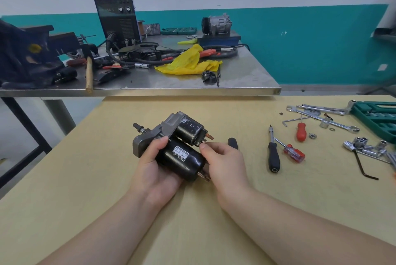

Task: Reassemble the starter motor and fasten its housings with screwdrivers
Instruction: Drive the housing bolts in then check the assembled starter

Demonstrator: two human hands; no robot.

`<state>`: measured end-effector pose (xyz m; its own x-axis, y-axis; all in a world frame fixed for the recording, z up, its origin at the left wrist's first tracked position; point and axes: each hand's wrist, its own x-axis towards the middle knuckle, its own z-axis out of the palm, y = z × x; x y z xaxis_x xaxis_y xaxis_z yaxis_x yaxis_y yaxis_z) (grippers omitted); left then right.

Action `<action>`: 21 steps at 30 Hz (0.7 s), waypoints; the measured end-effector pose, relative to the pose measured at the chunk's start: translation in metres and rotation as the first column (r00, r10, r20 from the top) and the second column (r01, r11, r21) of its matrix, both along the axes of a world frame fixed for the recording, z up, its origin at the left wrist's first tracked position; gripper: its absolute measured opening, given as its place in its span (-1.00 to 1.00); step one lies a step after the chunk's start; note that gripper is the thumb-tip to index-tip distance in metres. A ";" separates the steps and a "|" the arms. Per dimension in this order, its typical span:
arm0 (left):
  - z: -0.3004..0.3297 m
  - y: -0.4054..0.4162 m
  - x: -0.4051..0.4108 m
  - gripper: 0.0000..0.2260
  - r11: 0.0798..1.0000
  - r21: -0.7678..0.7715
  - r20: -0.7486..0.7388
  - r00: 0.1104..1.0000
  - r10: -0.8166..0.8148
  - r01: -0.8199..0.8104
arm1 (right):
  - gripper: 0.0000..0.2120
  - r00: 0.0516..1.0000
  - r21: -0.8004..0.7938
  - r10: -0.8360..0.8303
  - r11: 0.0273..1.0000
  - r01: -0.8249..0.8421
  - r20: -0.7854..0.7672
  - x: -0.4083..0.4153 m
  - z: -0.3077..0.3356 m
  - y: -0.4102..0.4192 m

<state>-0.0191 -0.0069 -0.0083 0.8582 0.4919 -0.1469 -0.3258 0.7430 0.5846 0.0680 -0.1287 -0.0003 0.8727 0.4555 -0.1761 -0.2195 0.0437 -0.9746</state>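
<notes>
The starter motor [182, 155] lies tilted over the yellow table [214, 211], with a grey nose housing, a black body and a black solenoid on top. My left hand [154, 168] grips it from below, thumb on the grey housing. My right hand [222, 162] holds the rear end of the body, its fingertips pinching at the solenoid's terminal end near a copper stud [210, 136]. A black-handled screwdriver [273, 153], a clear red one [293, 153] and a red-handled one [301, 130] lie to the right.
Spanners [325, 118], sockets [364, 147], a hex key [364, 168], a nut [312, 135] and a green tool case [379, 119] crowd the table's right side. A small black part [233, 143] lies behind my right hand. The steel bench [246, 76] behind carries a welder, a vice and yellow cloth.
</notes>
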 end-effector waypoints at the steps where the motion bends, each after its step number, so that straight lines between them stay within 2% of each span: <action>1: 0.000 0.000 0.000 -0.75 1.000 0.002 0.004 1.000 -0.002 0.002 | -0.89 1.000 -0.016 0.003 1.000 -0.003 0.012 0.000 0.001 0.000; 7: 0.000 -0.001 0.000 -0.74 1.000 0.014 0.024 0.999 -0.025 0.025 | -0.88 0.993 -0.043 0.062 0.997 -0.066 -0.096 0.010 0.006 0.003; 10: 0.000 -0.002 0.000 -0.76 0.999 0.033 0.014 1.000 -0.021 0.021 | -0.80 0.988 -0.024 0.075 0.997 -0.079 -0.133 0.012 0.007 0.003; 12: 0.001 -0.002 0.000 -0.77 1.000 0.024 0.000 1.000 -0.009 0.009 | -0.85 0.983 0.035 0.044 0.999 -0.039 -0.181 0.011 0.008 0.002; 15: 0.004 -0.001 -0.001 -0.77 1.000 0.028 -0.022 1.000 0.006 -0.006 | -0.84 0.961 0.158 -0.064 0.981 0.109 -0.269 0.009 0.007 0.000; 17: 0.008 0.000 -0.004 -0.74 0.998 0.068 -0.042 0.999 -0.003 0.006 | -0.93 0.962 0.185 -0.162 0.961 0.205 -0.222 0.017 0.010 -0.003; 18: 0.010 0.001 -0.005 -0.71 0.995 0.100 -0.054 0.999 -0.008 0.014 | -0.89 0.965 0.182 -0.185 0.959 0.219 -0.185 0.023 0.014 -0.006; 20: 0.014 0.001 -0.009 -0.66 0.988 0.152 -0.073 0.997 -0.019 0.030 | -0.85 0.986 0.134 -0.142 0.979 0.152 -0.083 0.039 0.027 -0.013; 21: 0.015 0.001 -0.010 -0.62 0.986 0.159 -0.078 0.997 -0.027 0.039 | -0.82 0.998 0.088 -0.060 0.994 0.062 -0.017 0.045 0.033 -0.016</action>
